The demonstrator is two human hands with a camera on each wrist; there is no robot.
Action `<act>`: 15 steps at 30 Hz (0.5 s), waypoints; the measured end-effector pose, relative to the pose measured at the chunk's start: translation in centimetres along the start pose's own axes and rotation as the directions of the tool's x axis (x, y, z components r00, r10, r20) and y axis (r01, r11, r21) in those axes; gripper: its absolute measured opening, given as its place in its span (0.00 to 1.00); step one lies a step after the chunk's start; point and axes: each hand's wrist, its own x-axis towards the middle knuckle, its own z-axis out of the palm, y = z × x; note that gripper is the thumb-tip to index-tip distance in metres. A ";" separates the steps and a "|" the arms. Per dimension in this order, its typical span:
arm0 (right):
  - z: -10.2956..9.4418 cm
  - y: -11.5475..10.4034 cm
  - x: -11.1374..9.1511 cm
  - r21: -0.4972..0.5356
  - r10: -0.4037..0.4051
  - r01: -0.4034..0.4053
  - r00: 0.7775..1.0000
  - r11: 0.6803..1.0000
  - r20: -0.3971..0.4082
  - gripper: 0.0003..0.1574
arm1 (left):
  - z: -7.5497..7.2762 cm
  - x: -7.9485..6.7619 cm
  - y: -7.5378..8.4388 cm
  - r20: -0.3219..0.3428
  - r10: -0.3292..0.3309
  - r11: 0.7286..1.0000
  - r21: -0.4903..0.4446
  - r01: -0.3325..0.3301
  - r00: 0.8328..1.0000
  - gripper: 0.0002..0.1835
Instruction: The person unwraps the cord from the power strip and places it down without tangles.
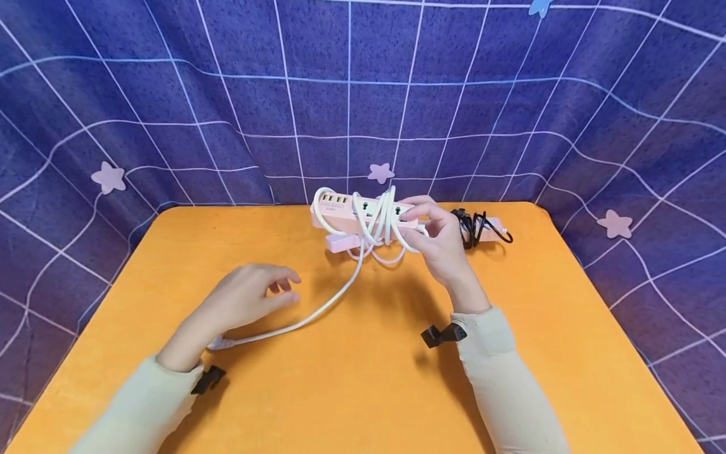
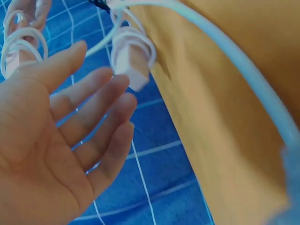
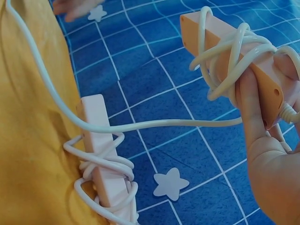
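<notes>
My right hand (image 1: 442,243) grips the right end of a pink power strip (image 1: 338,219), raised above the table. White cord (image 1: 387,214) is wound several times around the strip, also visible in the right wrist view around the held strip (image 3: 262,75). A loose length of that cord (image 1: 334,299) runs down to a white plug (image 1: 220,343) beside my left wrist. My left hand (image 1: 244,296) hovers apart from the strip, fingers loosely extended and holding nothing; the left wrist view shows its bare palm (image 2: 37,150).
Behind and below the held strip lies a second pale power strip (image 1: 342,243) wrapped in white cord, on the orange tabletop (image 1: 340,391). Farther right is a pinkish block (image 1: 492,228) with a bundled black cord (image 1: 469,227). A blue gridded curtain (image 1: 317,107) surrounds the table.
</notes>
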 end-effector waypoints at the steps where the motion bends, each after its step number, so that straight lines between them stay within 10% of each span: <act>1: 0.0 0.0 0.0 0.000 -0.001 0.001 1.000 1.000 -0.001 0.22 | 0.1 0.3 0.3 -0.015 -0.004 1.000 -0.009 0.004 1.000 0.12; 15: 0.1 0.0 0.0 0.004 -0.012 0.012 1.000 1.000 0.009 0.23 | 3.0 4.2 4.1 -0.079 -0.083 0.971 -0.230 0.063 0.993 0.20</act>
